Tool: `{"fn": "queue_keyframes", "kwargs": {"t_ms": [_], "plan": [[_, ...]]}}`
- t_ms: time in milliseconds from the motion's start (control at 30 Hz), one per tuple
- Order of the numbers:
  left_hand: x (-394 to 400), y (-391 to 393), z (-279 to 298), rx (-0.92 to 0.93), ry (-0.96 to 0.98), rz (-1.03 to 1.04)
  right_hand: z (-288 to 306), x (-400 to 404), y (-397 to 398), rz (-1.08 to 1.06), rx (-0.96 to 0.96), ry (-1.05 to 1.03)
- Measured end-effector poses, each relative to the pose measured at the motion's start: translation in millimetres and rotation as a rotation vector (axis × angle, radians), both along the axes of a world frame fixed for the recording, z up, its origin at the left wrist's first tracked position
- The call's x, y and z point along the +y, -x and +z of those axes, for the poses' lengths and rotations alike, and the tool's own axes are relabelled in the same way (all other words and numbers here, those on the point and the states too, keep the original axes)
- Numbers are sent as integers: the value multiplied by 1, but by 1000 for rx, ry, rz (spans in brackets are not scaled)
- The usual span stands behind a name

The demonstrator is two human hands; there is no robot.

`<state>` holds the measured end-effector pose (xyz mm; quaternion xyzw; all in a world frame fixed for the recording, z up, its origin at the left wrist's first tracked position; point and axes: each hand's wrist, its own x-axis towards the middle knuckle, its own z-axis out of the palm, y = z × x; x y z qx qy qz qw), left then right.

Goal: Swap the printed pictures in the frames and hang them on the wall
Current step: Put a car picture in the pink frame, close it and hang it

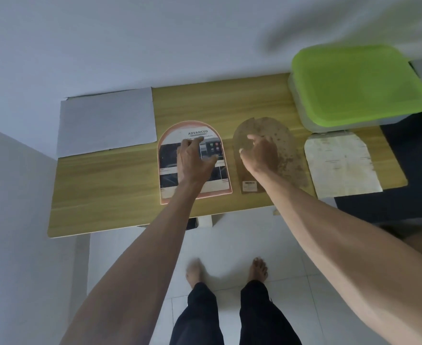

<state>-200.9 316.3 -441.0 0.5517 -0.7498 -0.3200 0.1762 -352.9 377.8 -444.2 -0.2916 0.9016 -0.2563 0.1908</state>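
Head view: person stood at a wooden table (100, 170). Left hand (195, 160) hovered with fingers spread loosely over the arched pink frame (166, 155) holding a printed picture (214, 175) at the centre. Right hand (259, 153), fingers loosely curled, gripping nothing I could make out, lay over the brown arched backing board (292, 160) at three o'clock of the frame. Pale arched sheet (341, 165) lay further right; green-lidded box (359, 85) at one o'clock.

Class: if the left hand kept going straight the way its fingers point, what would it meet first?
Probably the printed picture in the pink arched frame right under the left hand; depth is unclear.
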Motion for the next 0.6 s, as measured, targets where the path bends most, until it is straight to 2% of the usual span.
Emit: {"fn": "queue_keyframes", "kwargs": {"t_ms": [133,233,400,600], "plan": [[29,65,7,22,-148,-99,5,29,58,-75,-16,-41],[41,92,2,6,-267,-100,6,46,83,-88,-102,-56],[51,122,-16,-119,-364,-2,-6,64,110,-46,-187,-85],[52,137,-11,-156,-399,111,-17,66,114,-67,-183,-92]]}}
